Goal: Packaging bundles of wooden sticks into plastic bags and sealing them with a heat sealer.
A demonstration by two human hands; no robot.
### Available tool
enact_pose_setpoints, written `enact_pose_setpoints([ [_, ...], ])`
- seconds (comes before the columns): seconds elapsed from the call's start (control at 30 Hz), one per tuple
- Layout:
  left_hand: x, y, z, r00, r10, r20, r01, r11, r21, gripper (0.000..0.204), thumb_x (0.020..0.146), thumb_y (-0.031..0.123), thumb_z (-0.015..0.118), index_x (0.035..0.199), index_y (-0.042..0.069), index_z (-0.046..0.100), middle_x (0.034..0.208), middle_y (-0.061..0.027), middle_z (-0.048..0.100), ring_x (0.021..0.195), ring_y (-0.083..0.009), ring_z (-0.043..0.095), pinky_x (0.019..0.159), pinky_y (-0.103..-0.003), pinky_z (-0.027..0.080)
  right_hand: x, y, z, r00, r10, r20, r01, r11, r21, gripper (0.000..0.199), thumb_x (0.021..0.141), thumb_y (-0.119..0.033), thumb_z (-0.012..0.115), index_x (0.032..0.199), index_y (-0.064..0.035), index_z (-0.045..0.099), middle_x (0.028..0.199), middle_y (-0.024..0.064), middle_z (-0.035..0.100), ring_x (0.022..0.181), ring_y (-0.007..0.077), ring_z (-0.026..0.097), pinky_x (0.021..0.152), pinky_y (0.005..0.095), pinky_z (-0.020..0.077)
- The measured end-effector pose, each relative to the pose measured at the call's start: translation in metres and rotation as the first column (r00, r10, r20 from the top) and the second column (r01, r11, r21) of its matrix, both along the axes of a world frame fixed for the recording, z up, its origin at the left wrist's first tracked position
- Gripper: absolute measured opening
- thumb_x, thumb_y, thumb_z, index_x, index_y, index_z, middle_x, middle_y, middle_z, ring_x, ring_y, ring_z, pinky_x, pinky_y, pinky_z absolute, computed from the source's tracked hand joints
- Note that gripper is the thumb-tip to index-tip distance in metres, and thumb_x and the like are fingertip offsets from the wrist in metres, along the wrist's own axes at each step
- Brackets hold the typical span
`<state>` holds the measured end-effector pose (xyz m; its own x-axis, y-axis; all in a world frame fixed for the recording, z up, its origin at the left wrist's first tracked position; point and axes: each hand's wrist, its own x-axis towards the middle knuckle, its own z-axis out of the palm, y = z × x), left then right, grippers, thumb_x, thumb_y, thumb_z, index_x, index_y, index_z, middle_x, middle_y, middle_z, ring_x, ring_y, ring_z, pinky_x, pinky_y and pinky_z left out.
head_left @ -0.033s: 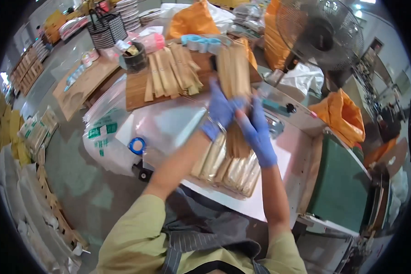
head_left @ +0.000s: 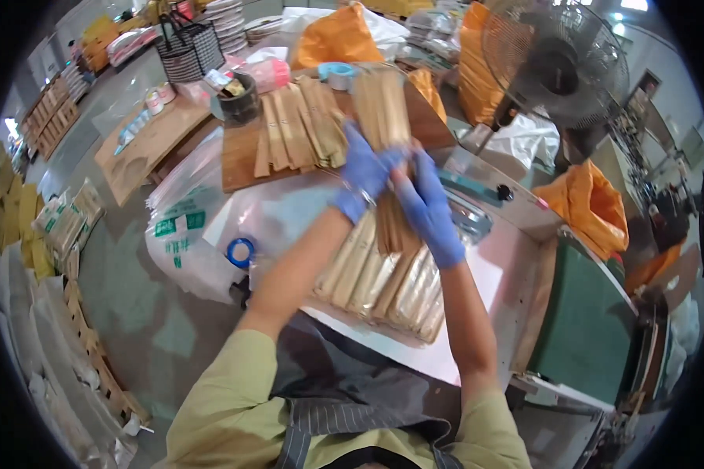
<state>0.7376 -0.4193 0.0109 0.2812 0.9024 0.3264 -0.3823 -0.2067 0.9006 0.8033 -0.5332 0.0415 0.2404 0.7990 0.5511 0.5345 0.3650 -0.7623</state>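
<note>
Both my hands wear blue-violet gloves and grip one bundle of thin tan wooden sticks [head_left: 382, 109], held lengthwise over the work surface. My left hand [head_left: 365, 173] wraps the bundle's left side, and my right hand [head_left: 429, 209] closes on it from the right. The bundle's far end is blurred. Under it, a row of similar stick bundles in clear plastic [head_left: 360, 273] lies on a white sheet [head_left: 477, 293]. Beyond my left hand, several loose bundles [head_left: 289, 129] lie fanned on a brown wooden board [head_left: 238, 160].
A blue tape roll [head_left: 240, 252] and clear plastic bags [head_left: 184, 227] are at the left. On the board stand a dark cup [head_left: 240, 105] and a light-blue roll [head_left: 336, 74]. A fan [head_left: 555, 70], an orange sack [head_left: 587, 205] and a green surface [head_left: 587, 313] are at the right.
My hands and the stick bundle have shifted slightly left in the picture. More of the plastic-wrapped row shows beneath them. Both hands keep their grip.
</note>
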Motion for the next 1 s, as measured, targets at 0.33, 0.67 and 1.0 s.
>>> enact_pose_setpoints([
  [0.33, -0.08, 0.21, -0.008, 0.523, 0.502, -0.688, -0.199, 0.857, 0.475, 0.068, 0.068, 0.036, 0.066, 0.118, -0.003, 0.041, 0.115, -0.0224, 0.048, 0.106, -0.033, 0.048, 0.091, -0.039, 0.037, -0.021, 0.248, -0.059, 0.794, 0.092, 0.601, 0.072, 0.968, -0.242, 0.048, 0.087, -0.045, 0.035, 0.105, -0.0046, 0.053, 0.107, 0.0249, 0.052, 0.104, 0.0389, 0.047, 0.089, 0.0412, 0.0364],
  [0.67, -0.221, -0.07, -0.139, 0.613, 0.521, -0.594, -0.181, 0.825, 0.535, 0.02, 0.066, 0.01, 0.058, 0.086, 0.009, 0.056, 0.091, -0.0095, 0.053, 0.092, -0.0287, 0.05, 0.083, -0.04, 0.039, -0.048, -0.051, -0.144, 0.97, -0.05, 0.238, 0.093, 0.98, -0.175, 0.021, 0.079, -0.006, 0.052, 0.1, -0.0038, 0.056, 0.101, 0.0133, 0.055, 0.096, 0.0268, 0.052, 0.084, 0.033, 0.0404],
  [1.0, -0.284, -0.082, -0.193, 0.502, 0.65, -0.571, -0.464, 0.759, 0.457, 0.012, 0.071, 0.009, 0.06, 0.081, 0.003, 0.056, 0.091, -0.0143, 0.055, 0.081, -0.0312, 0.054, 0.072, -0.038, 0.044, -0.092, -0.062, -0.142, 0.93, 0.055, 0.365, 0.067, 0.947, -0.313, 0.019, 0.073, -0.004, 0.059, 0.091, 0.0007, 0.058, 0.097, 0.0167, 0.054, 0.085, 0.0312, 0.054, 0.075, 0.0333, 0.0448],
])
